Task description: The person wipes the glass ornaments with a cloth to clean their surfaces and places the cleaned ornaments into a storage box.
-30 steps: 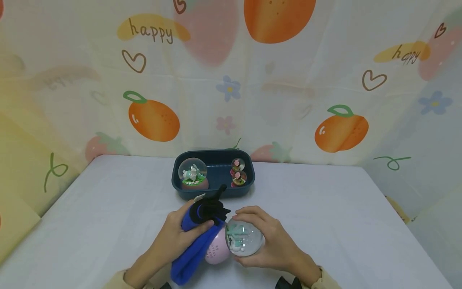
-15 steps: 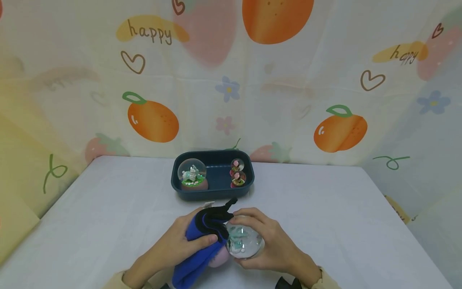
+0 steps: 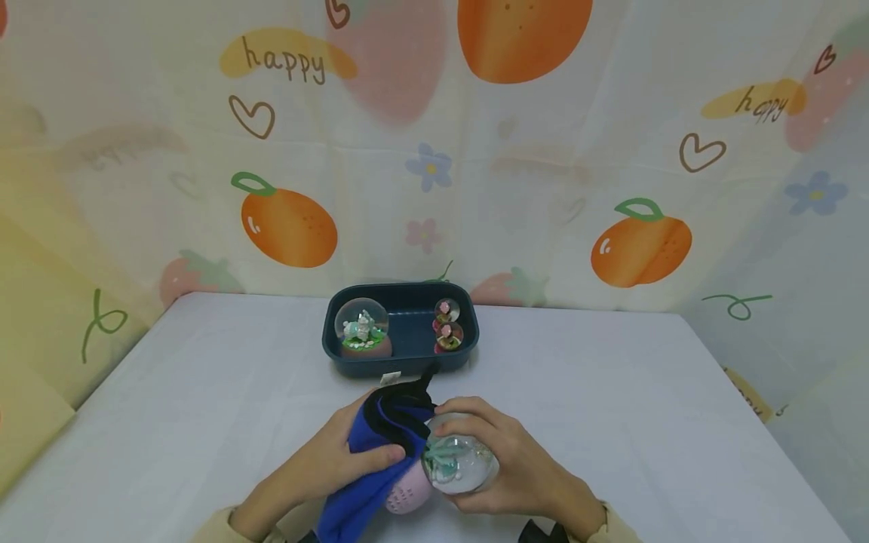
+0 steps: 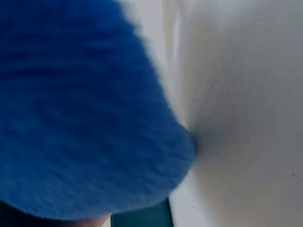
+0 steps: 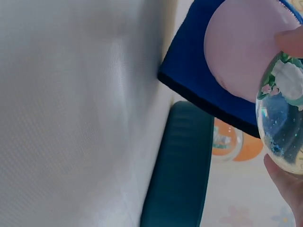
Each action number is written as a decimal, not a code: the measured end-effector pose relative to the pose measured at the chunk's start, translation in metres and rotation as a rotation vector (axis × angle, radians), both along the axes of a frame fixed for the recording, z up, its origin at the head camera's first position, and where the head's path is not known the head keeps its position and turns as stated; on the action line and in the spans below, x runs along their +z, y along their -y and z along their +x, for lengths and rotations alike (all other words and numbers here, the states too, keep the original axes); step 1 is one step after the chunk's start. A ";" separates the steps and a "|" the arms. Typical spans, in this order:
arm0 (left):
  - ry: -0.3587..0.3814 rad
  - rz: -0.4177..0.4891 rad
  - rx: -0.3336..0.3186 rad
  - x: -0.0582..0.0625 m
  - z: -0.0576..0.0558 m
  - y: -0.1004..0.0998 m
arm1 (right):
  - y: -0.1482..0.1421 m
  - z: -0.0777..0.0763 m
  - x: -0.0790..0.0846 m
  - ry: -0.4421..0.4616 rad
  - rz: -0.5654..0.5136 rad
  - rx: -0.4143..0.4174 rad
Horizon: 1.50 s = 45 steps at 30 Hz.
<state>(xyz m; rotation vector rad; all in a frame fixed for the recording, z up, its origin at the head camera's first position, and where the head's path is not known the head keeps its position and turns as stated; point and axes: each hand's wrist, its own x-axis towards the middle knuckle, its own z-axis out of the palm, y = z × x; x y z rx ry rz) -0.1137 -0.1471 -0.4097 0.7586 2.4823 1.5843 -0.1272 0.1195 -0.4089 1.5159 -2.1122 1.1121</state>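
Observation:
My right hand (image 3: 519, 460) grips the clear globe of a snow globe (image 3: 462, 456), which is tipped so its pink base (image 3: 409, 490) points left. Glitter and a white and green figure show inside the glass. A blue cloth (image 3: 370, 483) with a black edge is bunched in my left hand (image 3: 339, 452), the thumb lying across its front. In the right wrist view the cloth (image 5: 189, 66) lies behind the smooth underside of the pink base (image 5: 241, 52). Blue pile fills much of the left wrist view, hiding most of the left hand's fingers.
Just beyond the hands stands a dark teal tray (image 3: 407, 367) on the white-covered table (image 3: 611, 392). It holds a larger snow globe (image 3: 363, 332) at its left and two small ones (image 3: 449, 336) at its right. A printed curtain (image 3: 516, 211) hangs behind the table.
The cloth first swung right over the pink base, then drew back, showing more of the base again. My right hand and the snow globe have shifted slightly toward me.

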 end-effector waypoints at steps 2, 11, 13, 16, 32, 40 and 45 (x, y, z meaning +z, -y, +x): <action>0.035 0.003 -0.052 0.001 0.001 0.000 | 0.000 -0.001 -0.001 -0.028 -0.015 0.010; -0.034 0.017 0.076 0.000 -0.001 -0.001 | 0.001 -0.003 -0.001 -0.117 -0.036 0.064; -0.042 0.024 0.119 -0.001 -0.002 -0.002 | 0.001 -0.002 -0.001 -0.120 -0.031 0.064; 0.010 0.043 0.123 0.000 -0.003 0.000 | 0.001 -0.003 -0.001 -0.118 -0.040 0.077; 0.218 0.170 -0.158 0.000 -0.001 0.004 | 0.001 0.001 -0.002 -0.017 -0.123 0.007; 0.159 0.215 -0.077 0.000 0.002 -0.002 | 0.004 0.007 -0.006 0.064 -0.106 -0.054; 0.107 0.240 -0.050 -0.002 0.003 -0.003 | 0.006 0.006 -0.009 0.055 -0.098 -0.046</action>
